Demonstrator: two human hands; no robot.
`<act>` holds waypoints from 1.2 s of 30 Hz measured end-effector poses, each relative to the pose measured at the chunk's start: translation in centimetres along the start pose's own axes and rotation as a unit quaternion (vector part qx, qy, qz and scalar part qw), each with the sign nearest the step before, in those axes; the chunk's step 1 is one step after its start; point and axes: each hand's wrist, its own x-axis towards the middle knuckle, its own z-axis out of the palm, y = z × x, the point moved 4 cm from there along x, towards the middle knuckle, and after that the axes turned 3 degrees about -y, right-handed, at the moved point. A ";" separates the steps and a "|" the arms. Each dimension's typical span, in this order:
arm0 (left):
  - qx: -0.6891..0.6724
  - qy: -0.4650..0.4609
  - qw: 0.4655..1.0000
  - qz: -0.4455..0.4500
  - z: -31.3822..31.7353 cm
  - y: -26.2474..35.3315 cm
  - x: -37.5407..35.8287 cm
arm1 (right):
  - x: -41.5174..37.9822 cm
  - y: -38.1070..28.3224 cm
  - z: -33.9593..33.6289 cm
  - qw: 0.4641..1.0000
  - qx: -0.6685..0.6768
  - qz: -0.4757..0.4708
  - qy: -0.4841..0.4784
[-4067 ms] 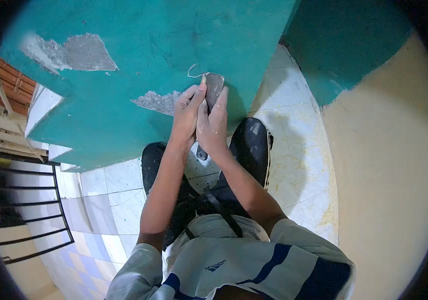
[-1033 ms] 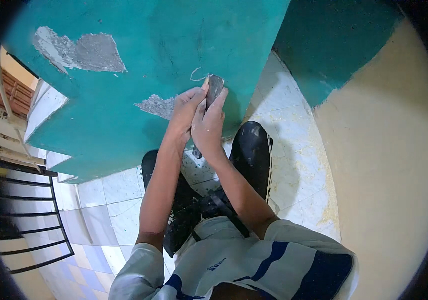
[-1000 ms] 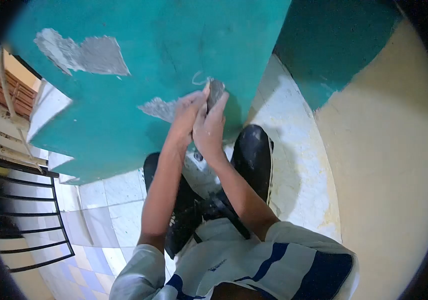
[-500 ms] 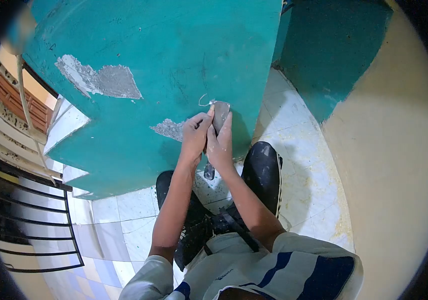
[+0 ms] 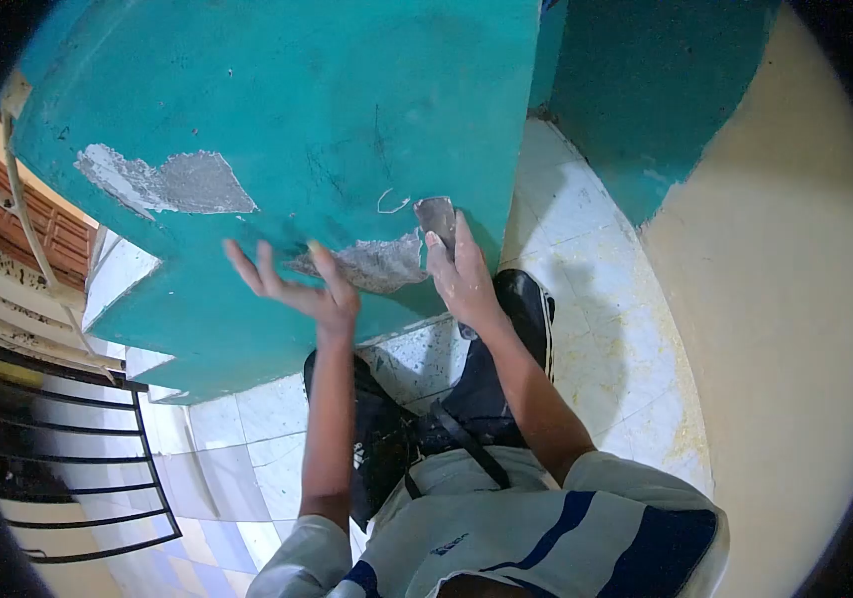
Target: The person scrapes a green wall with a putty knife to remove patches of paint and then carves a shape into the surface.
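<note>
My right hand (image 5: 464,281) is wrapped round a scraper (image 5: 436,221), its flat grey blade against the teal wall (image 5: 426,110) and its dark handle end showing below the hand. My left hand (image 5: 307,289) is raised in front of the wall with its fingers spread, holding nothing. Between the two hands lies a bare grey patch (image 5: 381,264) where the paint is off. A curled pale strip (image 5: 391,202) clings just left of the blade. Farther up and left is a larger bare patch (image 5: 187,182).
Black metal bars (image 5: 77,446) and a pale railing stand at the left. White floor tiles (image 5: 586,289) run right of the teal wall, beside a cream wall (image 5: 775,299). My knees are below my hands.
My left hand has left the scraper, moved left and opened. My right hand still holds the scraper, now slightly farther right, and more of the lower bare patch shows.
</note>
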 end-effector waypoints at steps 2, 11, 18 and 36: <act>0.166 -0.015 0.986 -0.016 0.9 -2.7 1.5 | 0.2 -0.3 -0.1 1.000 0.009 0.009 -0.015; 0.228 -0.031 0.970 0.076 1.9 -4.0 0.1 | 0.4 1.3 1.2 0.999 0.032 0.028 -0.015; 0.224 -0.021 0.971 0.084 2.1 -3.8 0.2 | 1.8 -3.8 -0.4 0.985 0.171 -0.035 0.021; 0.236 -0.004 0.968 0.087 2.8 -2.8 0.2 | 1.0 1.7 2.0 0.986 -0.002 -0.115 -0.124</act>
